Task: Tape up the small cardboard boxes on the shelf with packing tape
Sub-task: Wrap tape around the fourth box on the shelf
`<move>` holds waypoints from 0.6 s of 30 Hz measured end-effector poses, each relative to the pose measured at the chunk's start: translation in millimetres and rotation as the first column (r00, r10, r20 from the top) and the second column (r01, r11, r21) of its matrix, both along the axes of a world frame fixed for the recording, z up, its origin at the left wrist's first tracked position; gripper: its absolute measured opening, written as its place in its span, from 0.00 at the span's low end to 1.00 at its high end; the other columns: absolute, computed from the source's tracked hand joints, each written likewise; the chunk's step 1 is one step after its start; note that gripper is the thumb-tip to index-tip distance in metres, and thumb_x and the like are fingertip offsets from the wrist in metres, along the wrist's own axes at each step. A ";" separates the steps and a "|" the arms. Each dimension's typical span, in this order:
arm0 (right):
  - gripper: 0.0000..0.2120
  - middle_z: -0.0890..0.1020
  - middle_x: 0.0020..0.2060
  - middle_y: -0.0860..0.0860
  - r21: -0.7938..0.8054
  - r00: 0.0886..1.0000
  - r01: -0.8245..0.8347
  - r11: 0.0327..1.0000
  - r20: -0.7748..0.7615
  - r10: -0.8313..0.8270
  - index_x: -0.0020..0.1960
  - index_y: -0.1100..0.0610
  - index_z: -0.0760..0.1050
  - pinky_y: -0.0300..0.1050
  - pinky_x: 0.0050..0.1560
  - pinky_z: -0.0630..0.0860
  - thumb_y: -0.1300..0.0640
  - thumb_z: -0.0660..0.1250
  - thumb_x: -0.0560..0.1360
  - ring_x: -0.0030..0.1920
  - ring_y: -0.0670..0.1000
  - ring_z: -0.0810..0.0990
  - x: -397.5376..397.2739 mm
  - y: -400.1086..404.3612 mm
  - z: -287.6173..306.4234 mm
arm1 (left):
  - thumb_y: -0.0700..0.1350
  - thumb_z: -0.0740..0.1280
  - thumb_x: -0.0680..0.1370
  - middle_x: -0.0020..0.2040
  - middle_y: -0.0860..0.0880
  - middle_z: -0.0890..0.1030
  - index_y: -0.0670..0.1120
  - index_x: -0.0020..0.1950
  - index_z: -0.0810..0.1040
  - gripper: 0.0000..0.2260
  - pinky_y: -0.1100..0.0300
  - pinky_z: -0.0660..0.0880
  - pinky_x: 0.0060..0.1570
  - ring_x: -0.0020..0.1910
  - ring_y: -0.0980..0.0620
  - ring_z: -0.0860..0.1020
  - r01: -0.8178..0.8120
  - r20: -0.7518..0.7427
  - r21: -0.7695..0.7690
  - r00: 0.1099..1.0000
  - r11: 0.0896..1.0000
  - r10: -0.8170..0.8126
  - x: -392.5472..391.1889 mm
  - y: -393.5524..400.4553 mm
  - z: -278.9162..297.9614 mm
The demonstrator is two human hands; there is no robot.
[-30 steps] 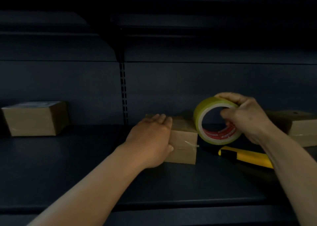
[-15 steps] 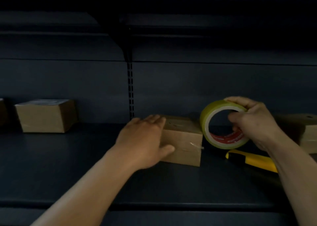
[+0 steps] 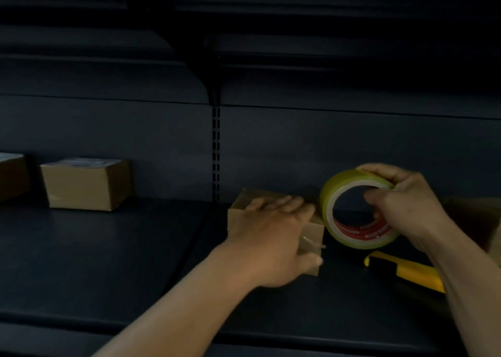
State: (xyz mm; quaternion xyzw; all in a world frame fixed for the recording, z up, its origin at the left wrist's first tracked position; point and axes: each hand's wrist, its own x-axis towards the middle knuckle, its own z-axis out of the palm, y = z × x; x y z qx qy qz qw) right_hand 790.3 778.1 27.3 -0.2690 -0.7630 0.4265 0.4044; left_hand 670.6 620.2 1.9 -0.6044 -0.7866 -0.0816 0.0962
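Observation:
A small brown cardboard box (image 3: 240, 202) sits mid-shelf on the dark shelf (image 3: 108, 262). My left hand (image 3: 273, 237) lies over its top and front, fingers straight across the lid, thumb against the front face. A loose end of clear tape sticks out at the box's front right corner. My right hand (image 3: 404, 207) grips a yellow roll of packing tape (image 3: 329, 194) held upright just right of the box, thumb inside the core, fingers over the rim.
A yellow and black utility knife (image 3: 404, 270) lies on the shelf below the roll. A taped box (image 3: 84, 184) stands at the left, another box (image 3: 10, 175) at the left edge. A further box (image 3: 477, 215) sits behind my right wrist.
My left hand slid further over the box, covering its top and front. The view shifted left, so things sit further right in frame. The roll stays in my right hand beside the box.

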 end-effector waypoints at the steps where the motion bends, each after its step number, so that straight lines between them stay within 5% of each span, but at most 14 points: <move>1: 0.20 0.81 0.37 0.50 -0.008 1.000 0.003 1.000 0.006 -0.003 0.49 0.47 0.78 0.43 0.35 0.74 0.71 0.64 0.72 0.32 0.48 0.77 0.2 0.9 -0.2 | 0.63 0.57 0.78 0.79 0.56 0.45 0.55 0.78 0.45 0.34 0.56 0.41 0.73 0.77 0.57 0.45 -0.028 0.002 -0.003 1.000 1.000 0.028 -4.3 -4.3 0.5; 11: 0.19 0.80 0.34 0.48 -0.005 1.000 0.000 1.000 0.011 0.000 0.49 0.48 0.77 0.32 0.27 0.73 0.72 0.64 0.72 0.25 0.40 0.76 -3.8 3.5 -1.9 | 0.66 0.56 0.76 0.79 0.54 0.45 0.53 0.79 0.44 0.37 0.53 0.38 0.73 0.77 0.56 0.45 -0.128 -0.026 -0.118 0.992 0.985 0.126 -13.2 -15.8 9.9; 14: 0.19 0.81 0.37 0.47 0.005 1.000 -0.003 1.000 0.008 0.003 0.52 0.49 0.77 0.37 0.33 0.72 0.71 0.64 0.72 0.32 0.44 0.77 -3.6 4.3 -2.7 | 0.64 0.58 0.77 0.79 0.55 0.45 0.55 0.78 0.45 0.36 0.51 0.38 0.74 0.77 0.57 0.43 0.000 0.060 -0.150 0.998 0.989 0.009 -0.3 -1.5 12.6; 18: 0.18 0.81 0.37 0.48 0.007 1.000 -0.018 1.000 -0.005 0.018 0.51 0.49 0.78 0.39 0.35 0.72 0.71 0.65 0.72 0.35 0.46 0.78 -3.6 5.8 -3.7 | 0.65 0.60 0.75 0.79 0.54 0.45 0.51 0.79 0.44 0.40 0.51 0.42 0.75 0.77 0.55 0.46 -0.051 0.021 -0.252 0.998 0.967 0.058 -19.2 10.1 25.4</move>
